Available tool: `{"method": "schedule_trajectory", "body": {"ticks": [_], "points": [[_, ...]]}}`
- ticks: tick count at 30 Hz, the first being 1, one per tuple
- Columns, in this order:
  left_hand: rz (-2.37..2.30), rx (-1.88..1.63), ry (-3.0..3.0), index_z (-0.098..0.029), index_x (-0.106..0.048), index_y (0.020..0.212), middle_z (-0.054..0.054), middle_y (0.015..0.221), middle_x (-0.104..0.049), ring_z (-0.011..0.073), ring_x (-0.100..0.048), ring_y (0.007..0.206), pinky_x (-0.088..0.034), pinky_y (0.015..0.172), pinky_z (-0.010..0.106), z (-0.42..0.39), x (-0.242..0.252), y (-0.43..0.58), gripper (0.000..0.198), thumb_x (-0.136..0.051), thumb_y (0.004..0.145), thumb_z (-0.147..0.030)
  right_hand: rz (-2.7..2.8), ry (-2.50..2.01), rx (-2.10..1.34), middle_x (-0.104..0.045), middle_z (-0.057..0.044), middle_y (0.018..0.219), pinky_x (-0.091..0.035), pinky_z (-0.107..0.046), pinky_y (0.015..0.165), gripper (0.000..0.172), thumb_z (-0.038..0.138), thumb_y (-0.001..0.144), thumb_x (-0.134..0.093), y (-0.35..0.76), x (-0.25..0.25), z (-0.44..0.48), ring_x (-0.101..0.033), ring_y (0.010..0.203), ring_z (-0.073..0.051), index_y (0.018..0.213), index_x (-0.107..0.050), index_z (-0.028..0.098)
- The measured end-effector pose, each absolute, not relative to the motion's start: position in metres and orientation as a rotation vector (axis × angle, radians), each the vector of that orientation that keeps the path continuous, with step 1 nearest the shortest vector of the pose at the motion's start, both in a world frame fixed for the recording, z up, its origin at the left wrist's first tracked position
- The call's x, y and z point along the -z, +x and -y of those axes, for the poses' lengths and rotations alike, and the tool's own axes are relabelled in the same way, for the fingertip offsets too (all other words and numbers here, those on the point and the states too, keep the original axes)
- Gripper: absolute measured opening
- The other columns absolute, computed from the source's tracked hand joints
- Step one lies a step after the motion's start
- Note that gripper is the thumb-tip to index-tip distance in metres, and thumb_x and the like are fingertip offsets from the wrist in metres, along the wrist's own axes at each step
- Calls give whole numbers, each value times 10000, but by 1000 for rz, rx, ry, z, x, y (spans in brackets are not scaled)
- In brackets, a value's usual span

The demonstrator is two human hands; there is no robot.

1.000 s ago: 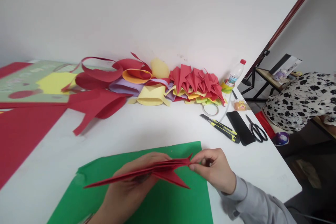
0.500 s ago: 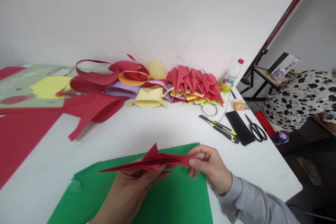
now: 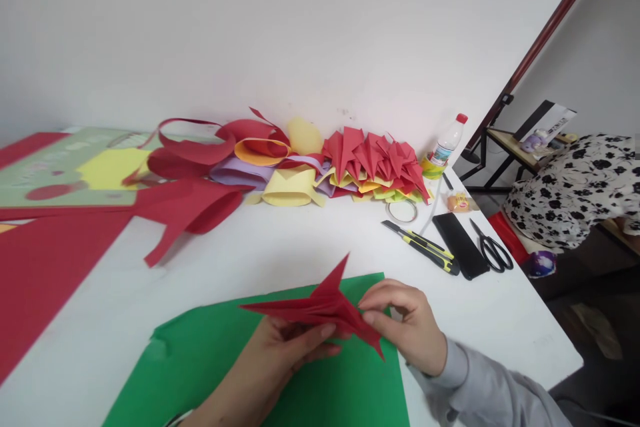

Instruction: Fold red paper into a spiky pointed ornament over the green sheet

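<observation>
My left hand [image 3: 285, 353] grips a red paper origami figure [image 3: 310, 307] from below, thumb along its near side and fingers underneath. The folded paper has a long point to the left, a flap sticking up, and a bent pointed end at the right. At that right end, my right hand [image 3: 407, 323] pinches the paper's edge between thumb and forefinger. Both hands are above a green sheet [image 3: 350, 387] lying on the white table [image 3: 310, 240].
Along the wall lie red origami pieces [image 3: 373, 153], rolled paper shapes [image 3: 287, 187] and a red cut-out [image 3: 190, 207]. To the right are tape [image 3: 401, 211], a utility knife [image 3: 423, 247], a black flat object [image 3: 460, 247], scissors [image 3: 493, 247] and a bottle [image 3: 447, 143]. A person [image 3: 575, 187] is beyond.
The origami figure has turned and shifted right, showing its upright flap more fully. Its right end now bends downward. My left hand has moved slightly right; my right hand stays at that end.
</observation>
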State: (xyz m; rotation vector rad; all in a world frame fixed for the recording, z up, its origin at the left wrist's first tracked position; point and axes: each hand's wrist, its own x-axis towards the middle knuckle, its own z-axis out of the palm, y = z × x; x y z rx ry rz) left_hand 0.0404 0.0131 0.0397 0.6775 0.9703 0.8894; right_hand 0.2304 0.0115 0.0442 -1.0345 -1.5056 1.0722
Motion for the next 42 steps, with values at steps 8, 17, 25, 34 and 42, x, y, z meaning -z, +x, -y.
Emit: {"method": "schedule_trajectory", "body": {"ticks": [8,17,25,34,42], "points": [[-930,-845,738,-255,-772,764,23,904,-791,274,-708,895,-564,797,335,-9,-45,42,309,-850,497,-119,1674,-1020,-977,-704,-52,833,-515,-267,578,203,320,733,-783,231,-37,-8,-589,626,-146,925,-781,253],[-832,-900,509,-230,-781,732,49,840,-799,311,-715,901,-560,804,378,-13,-54,39,173,-812,574,-296,1625,-1051,-929,-722,-54,850,-525,-271,607,196,205,719,-765,232,-42,-8,-627,703,-170,908,-784,254],[-888,-878,592,-228,-789,820,39,807,-799,252,-728,785,-564,773,337,-14,-47,38,227,-801,596,-190,1306,-1178,-1326,-685,-20,643,-434,-239,501,126,292,687,-789,236,-32,-18,-536,519,-106,752,-774,186],[-909,-902,524,-206,-781,912,65,871,-805,249,-740,764,-566,707,315,-17,-42,36,303,-848,624,-270,1261,-1024,-1674,-647,32,647,-468,-213,509,424,260,565,-888,241,-26,-22,-586,557,-99,948,-726,180],[-994,-967,472,-189,-769,899,58,863,-805,237,-745,750,-582,704,295,-18,-47,36,344,-878,585,-278,1369,-927,-1617,-700,-37,917,-540,-265,644,447,222,671,-811,242,-25,-21,-662,743,-141,1088,-651,196]]}}
